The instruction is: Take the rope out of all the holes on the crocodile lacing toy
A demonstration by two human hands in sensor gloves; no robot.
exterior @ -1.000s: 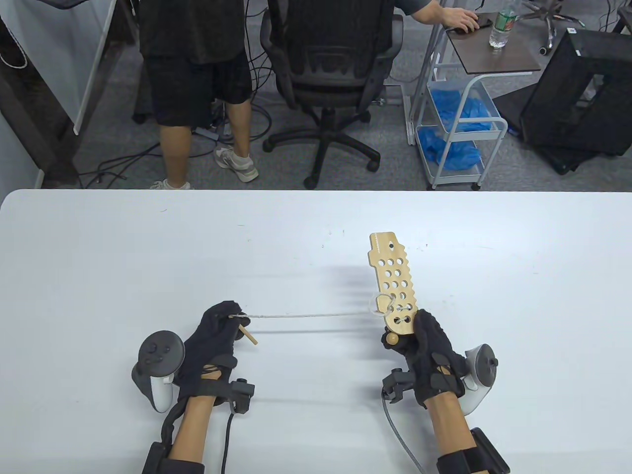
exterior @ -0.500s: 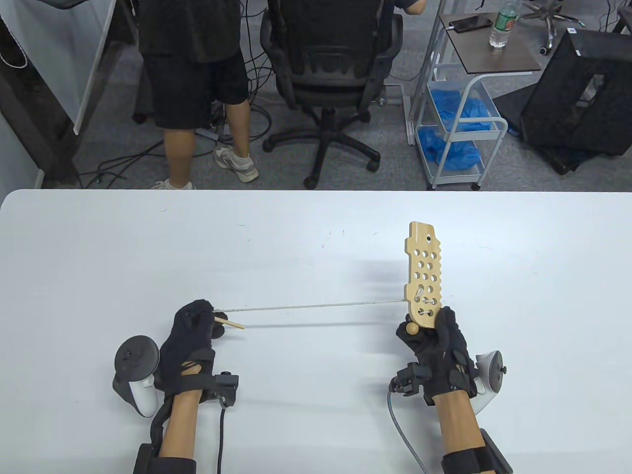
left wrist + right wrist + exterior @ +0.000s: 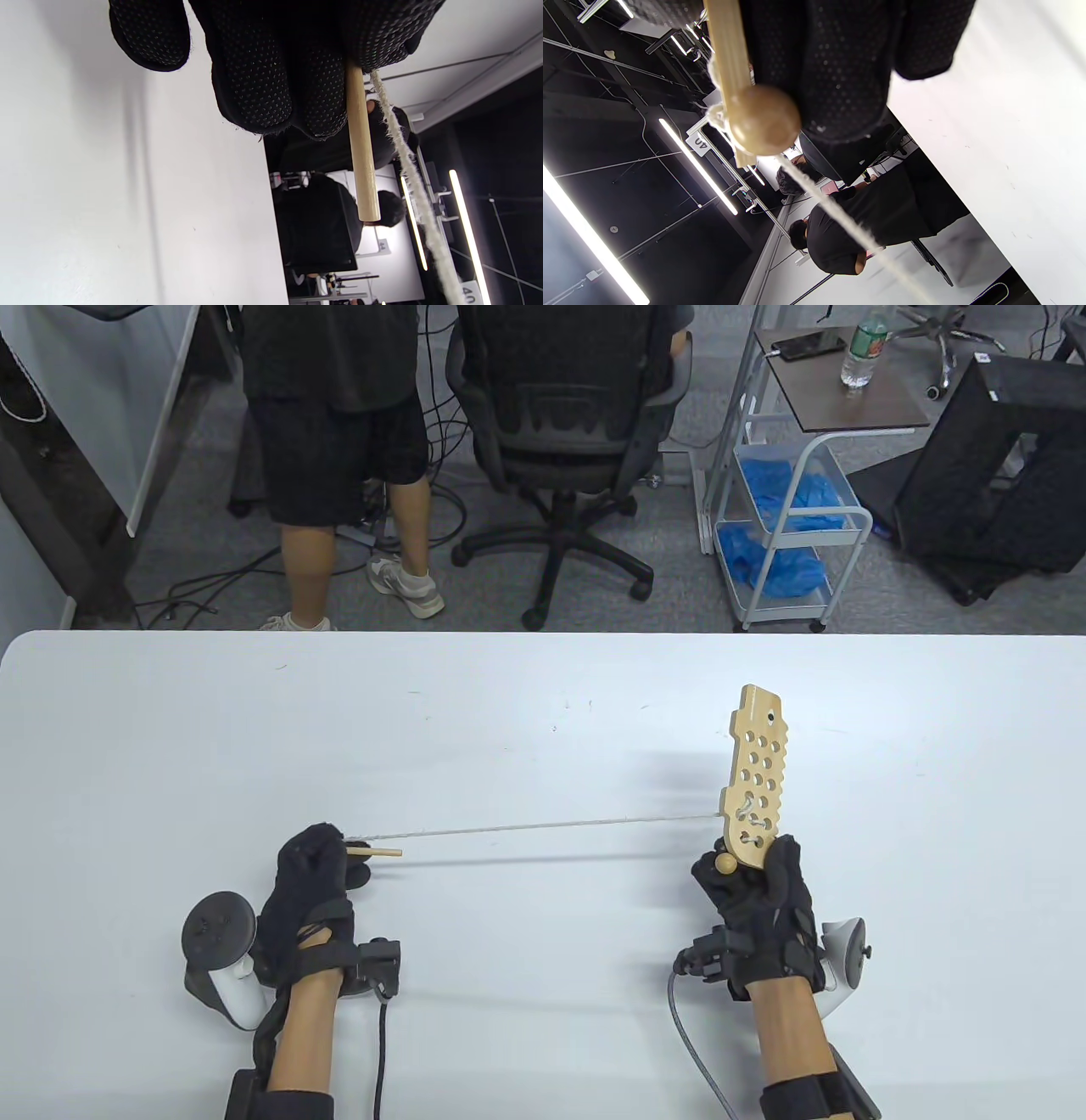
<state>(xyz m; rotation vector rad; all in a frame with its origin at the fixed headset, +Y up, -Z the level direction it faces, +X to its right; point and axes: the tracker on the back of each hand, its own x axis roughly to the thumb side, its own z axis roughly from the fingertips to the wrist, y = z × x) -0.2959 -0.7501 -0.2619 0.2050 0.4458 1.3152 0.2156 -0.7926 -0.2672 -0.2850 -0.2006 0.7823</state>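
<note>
From above, my right hand (image 3: 758, 912) grips the lower end of the crocodile lacing toy (image 3: 758, 776), holding it above the white table (image 3: 543, 704) with its head pointing away from me. The rope (image 3: 543, 826) runs taut from the toy's lowest holes leftward to my left hand (image 3: 310, 878), whose fingers are closed on the rope and its wooden needle (image 3: 379, 853).

In my left wrist view, fingertips (image 3: 271, 84) pinch the needle (image 3: 360, 148), the rope (image 3: 413, 182) just beside it.

In my right wrist view, my fingers (image 3: 831, 63) clamp the toy (image 3: 725, 51) edge-on, its wooden bead (image 3: 763, 120) against the toy's edge, the rope (image 3: 840, 216) leaving there.
</note>
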